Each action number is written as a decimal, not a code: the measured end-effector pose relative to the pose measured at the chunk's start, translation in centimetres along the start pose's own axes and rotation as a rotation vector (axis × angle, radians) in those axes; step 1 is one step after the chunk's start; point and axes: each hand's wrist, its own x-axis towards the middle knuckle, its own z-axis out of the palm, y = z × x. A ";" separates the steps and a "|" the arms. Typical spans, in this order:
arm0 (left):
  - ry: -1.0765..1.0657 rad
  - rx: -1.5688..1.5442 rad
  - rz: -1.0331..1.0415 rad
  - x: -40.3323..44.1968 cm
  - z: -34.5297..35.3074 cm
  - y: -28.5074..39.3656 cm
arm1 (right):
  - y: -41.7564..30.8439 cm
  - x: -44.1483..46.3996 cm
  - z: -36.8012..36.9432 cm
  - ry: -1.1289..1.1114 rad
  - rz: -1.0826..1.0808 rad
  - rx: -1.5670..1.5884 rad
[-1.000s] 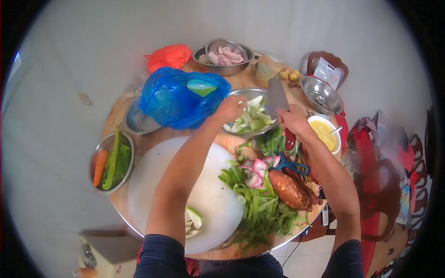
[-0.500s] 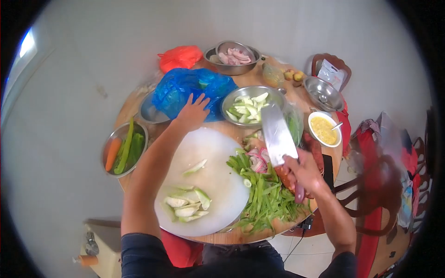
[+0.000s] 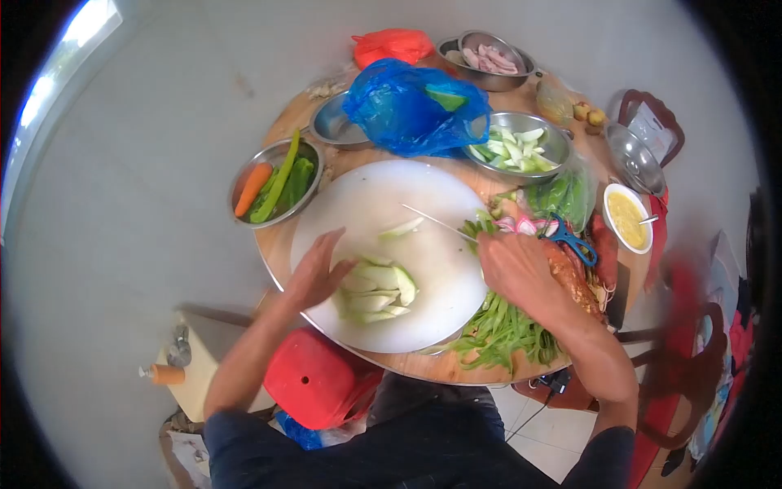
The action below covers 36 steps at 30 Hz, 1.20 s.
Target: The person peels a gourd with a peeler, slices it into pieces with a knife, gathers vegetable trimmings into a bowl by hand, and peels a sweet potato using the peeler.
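A round white cutting board [image 3: 440, 301] carries a pile of pale green vegetable slices [image 3: 376, 290], with one slice [image 3: 401, 227] lying apart above it. My left hand [image 3: 316, 273] is beside the pile, thumb and fingers apart, holding nothing. On the board's right side my right hand [image 3: 515, 265] is wrapped round the handle of a cleaver [image 3: 436, 222], whose blade shows almost edge-on and points up and left. Shredded green leaves [image 3: 505, 334] lie under and below the right hand. More slices fill a metal bowl [image 3: 521, 151] behind the board.
A bowl with a carrot and green peppers [image 3: 277, 183] stands left. Behind are a blue bag [image 3: 415, 106], a red bag [image 3: 393, 47] and a bowl of meat [image 3: 491, 61]. Blue scissors [image 3: 568, 241] and a yellow-filled bowl [image 3: 627, 218] are right. A red stool [image 3: 309, 379] stands below.
My left hand has come from the bowl, past the blue bag, to the slices on the board. My right hand has brought the cleaver down and left over the board. The view has shifted.
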 end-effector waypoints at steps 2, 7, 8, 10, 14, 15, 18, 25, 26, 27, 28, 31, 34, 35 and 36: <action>0.215 -0.084 -0.072 -3.6 1.9 0.8 | 0.3 1.2 1.3 0.082 -0.098 -0.044; 0.330 -0.134 -0.203 -7.4 5.8 4.1 | -1.8 0.2 -1.1 -0.092 -0.155 -0.027; 0.372 -0.129 -0.193 -7.4 6.2 5.0 | -2.0 -0.5 -2.0 -0.195 -0.156 0.051; 0.431 -0.144 -0.179 -7.1 7.4 5.6 | -1.5 -1.5 -2.2 -0.304 -0.149 0.120; 0.441 -0.026 -0.221 -6.2 8.0 7.6 | 0.4 -3.0 1.7 -0.282 0.115 0.635; 0.422 0.043 -0.226 -5.9 8.0 7.9 | 0.3 -3.1 2.6 -0.296 0.248 0.742; 0.431 0.097 -0.212 -5.3 8.5 8.0 | -0.9 -3.4 3.9 -0.483 0.601 1.158; 0.462 0.143 -0.121 -3.0 8.3 8.4 | -4.8 -3.1 5.6 -0.571 0.547 1.309; 0.464 0.146 -0.119 -2.7 8.3 8.3 | -5.0 -3.0 6.4 -0.597 0.521 1.317; 0.484 0.150 -0.119 -2.4 8.5 8.1 | -5.6 -2.9 6.7 -0.594 0.518 1.320; 0.503 0.154 -0.118 -2.2 8.6 7.9 | -6.5 -2.6 6.8 -0.603 0.502 1.353; 0.521 0.121 -0.169 -2.1 8.7 7.6 | -8.5 -2.0 6.8 -0.612 0.463 1.364; 0.559 0.047 -0.184 -2.1 8.8 7.3 | -9.9 -1.6 7.6 -0.612 0.469 1.420; 0.557 0.049 -0.182 -2.1 9.0 7.4 | -10.3 -1.5 7.9 -0.609 0.470 1.423; 0.605 -0.022 -0.205 -2.1 8.9 7.6 | -10.8 -1.5 8.1 -0.597 0.463 1.422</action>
